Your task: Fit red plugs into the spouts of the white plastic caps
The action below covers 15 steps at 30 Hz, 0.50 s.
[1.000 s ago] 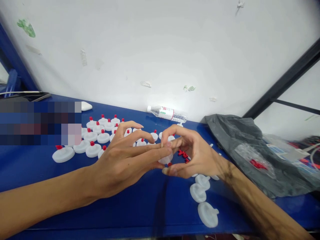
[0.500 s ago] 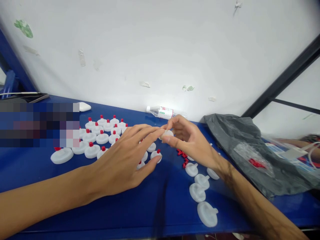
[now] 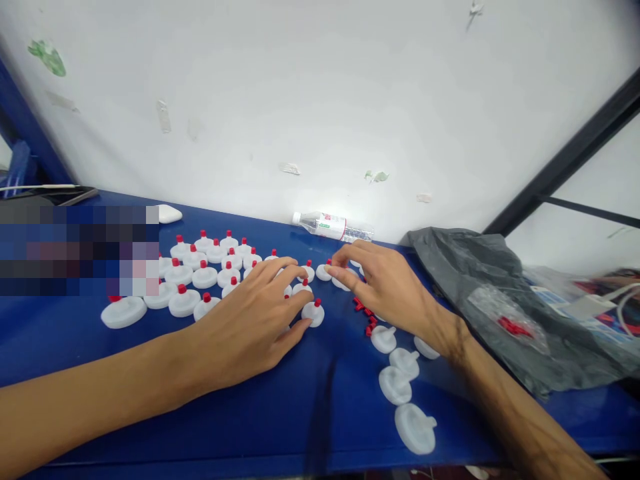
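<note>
- Capped disc (image 3: 313,312): white plastic round with a red cap on its stub, sitting flat on the desk (image 3: 300,413) at the near edge of the group, just at the fingertips of the left hand (image 3: 250,320).
- Left hand: palm down, low over the desk, fingers spread and slack, nothing clasped. Middle fingertip and thumb tip flank the capped disc and seem to touch it.
- Right hand (image 3: 385,287): palm down, fingers curled, tips pressed onto a second disc (image 3: 344,281) at the far right end of the group. Cannot tell whether it is pinched or merely touched, since the fingers cover most of it.
- The two hands sit near each other, fingertips apart.
- Capped group (image 3: 200,273): many more white discs with red caps, stubs up, packed close in rough rows left of and behind the left hand.
- Loose red caps (image 3: 365,313): small heap on the desk under the right wrist.
- Uncapped discs (image 3: 400,380): several plain white ones in a line, right of centre, towards the near edge.
- Water bottle (image 3: 333,225): lying on its side against the white wall behind the hands.
- Grey bag (image 3: 465,267): crumpled on the right, with a clear packet of red caps (image 3: 510,325) on it.
</note>
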{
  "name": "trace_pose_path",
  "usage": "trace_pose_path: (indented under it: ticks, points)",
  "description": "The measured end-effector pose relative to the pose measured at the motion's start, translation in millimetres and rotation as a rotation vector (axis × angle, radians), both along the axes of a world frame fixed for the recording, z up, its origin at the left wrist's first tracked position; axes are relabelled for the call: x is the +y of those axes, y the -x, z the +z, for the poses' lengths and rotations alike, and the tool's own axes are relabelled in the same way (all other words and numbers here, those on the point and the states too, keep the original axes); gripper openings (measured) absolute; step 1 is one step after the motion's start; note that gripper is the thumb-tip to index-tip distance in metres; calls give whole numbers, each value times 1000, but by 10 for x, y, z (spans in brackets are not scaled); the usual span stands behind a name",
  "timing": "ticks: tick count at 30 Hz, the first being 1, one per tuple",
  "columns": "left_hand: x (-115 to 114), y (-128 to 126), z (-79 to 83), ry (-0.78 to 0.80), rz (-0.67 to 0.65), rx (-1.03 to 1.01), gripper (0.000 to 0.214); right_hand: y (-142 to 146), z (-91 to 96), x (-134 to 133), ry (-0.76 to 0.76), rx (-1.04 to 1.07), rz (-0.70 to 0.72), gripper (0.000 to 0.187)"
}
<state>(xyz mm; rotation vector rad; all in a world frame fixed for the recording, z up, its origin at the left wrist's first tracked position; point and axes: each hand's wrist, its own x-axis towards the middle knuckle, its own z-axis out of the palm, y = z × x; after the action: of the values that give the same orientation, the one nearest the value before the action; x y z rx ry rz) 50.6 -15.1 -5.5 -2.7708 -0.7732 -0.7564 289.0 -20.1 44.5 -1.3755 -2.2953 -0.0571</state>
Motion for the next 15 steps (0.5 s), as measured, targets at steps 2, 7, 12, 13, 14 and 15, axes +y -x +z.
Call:
trace_pose_path:
  ticks: [2, 7, 12, 13, 14, 15]
  points:
    - [-20, -2, 16, 14, -2, -15, 25, -1, -9, 14, 15, -38, -6, 23]
    - [-65, -13, 52, 11, -4, -54, 26, 16, -38, 47, 116, -118, -16, 17]
    - [-65, -24, 72, 7, -34, -66, 26, -4, 2, 53, 128, -122, -110, 25]
    - [-67, -25, 77, 9, -40, -66, 25, -21, 28, 52, 98, -125, -161, 26]
    - [-70, -26, 82, 13, -43, -65, 25, -44, 56, 52, 65, -139, -228, 28]
    - [-74, -26, 86, 13, -47, -66, 25, -71, 84, 55, 33, -163, -303, 28]
